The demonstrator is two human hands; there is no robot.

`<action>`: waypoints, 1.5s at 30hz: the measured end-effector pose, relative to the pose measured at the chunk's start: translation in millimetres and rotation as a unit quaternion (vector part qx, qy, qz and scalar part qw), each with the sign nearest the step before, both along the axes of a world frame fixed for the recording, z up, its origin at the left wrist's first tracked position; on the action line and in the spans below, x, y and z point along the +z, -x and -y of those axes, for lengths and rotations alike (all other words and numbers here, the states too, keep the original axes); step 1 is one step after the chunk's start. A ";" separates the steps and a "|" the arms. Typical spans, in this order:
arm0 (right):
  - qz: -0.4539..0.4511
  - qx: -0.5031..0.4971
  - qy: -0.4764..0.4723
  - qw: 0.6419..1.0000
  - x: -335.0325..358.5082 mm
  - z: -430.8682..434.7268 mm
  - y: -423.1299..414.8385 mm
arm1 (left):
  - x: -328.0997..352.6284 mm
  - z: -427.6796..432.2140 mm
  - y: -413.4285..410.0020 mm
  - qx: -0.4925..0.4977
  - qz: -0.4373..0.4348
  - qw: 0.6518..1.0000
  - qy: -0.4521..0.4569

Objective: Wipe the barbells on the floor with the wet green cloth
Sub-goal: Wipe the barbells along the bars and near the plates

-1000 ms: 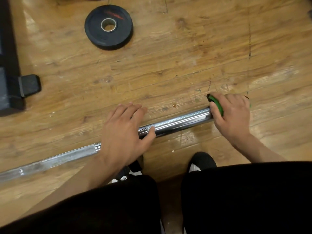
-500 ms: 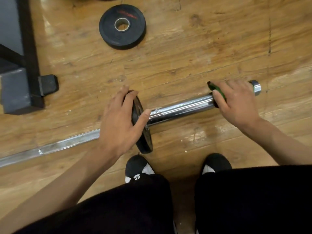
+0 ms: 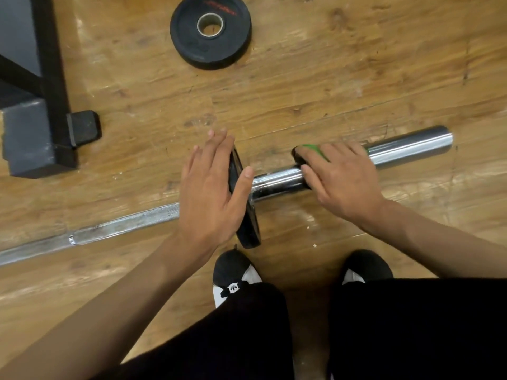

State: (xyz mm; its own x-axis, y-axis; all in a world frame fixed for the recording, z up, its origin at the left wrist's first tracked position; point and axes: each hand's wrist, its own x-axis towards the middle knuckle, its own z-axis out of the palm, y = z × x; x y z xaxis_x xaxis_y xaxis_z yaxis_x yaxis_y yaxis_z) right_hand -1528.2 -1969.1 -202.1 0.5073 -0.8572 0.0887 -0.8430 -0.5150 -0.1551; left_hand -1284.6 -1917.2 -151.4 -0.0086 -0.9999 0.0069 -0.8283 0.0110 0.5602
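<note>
Nearest, two black and white shoes [image 3: 233, 270] stand just under the hands, as before. The right hand [image 3: 340, 179] has moved along the barbell [image 3: 411, 145] toward the left hand [image 3: 211, 187], so that much more bare sleeve now shows beyond it. Its fingers are curled over the green cloth [image 3: 312, 149] and press it on the sleeve. The left hand stays flat, fingers straight, against the small black plate [image 3: 247, 215] on the bar, thumb over the rim. The barbell lies on the wooden floor [image 3: 301, 91] under both hands. Its sleeve is bright and shiny, and the thin shaft left of the left hand is dull and spotted. Farther left stands a black frame [image 3: 52, 78], and beyond the hands lies a loose black plate [image 3: 210, 45].
</note>
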 end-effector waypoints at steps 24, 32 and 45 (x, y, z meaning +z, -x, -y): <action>0.050 0.113 -0.037 0.992 -1.9 -54.7 -53.4 | 3.7 -42.3 11.9 -0.084 0.067 0.994 0.018; 0.004 0.105 -0.013 0.994 6.1 -42.1 13.1 | 1.1 -61.9 14.7 -0.111 0.079 0.990 0.037; -0.004 0.101 0.063 0.993 -7.5 -35.3 23.0 | 0.9 -53.0 10.2 -0.100 0.170 0.978 0.072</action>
State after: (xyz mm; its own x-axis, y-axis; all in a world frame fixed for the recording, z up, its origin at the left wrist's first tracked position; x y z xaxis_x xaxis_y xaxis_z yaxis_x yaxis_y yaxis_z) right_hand -1551.2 -1933.8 -209.7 0.6698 -0.7197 0.1830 -0.7209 -0.6893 -0.0720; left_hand -1294.8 -1864.2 -150.5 -0.2291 -0.9672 0.1099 -0.9396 0.2492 0.2345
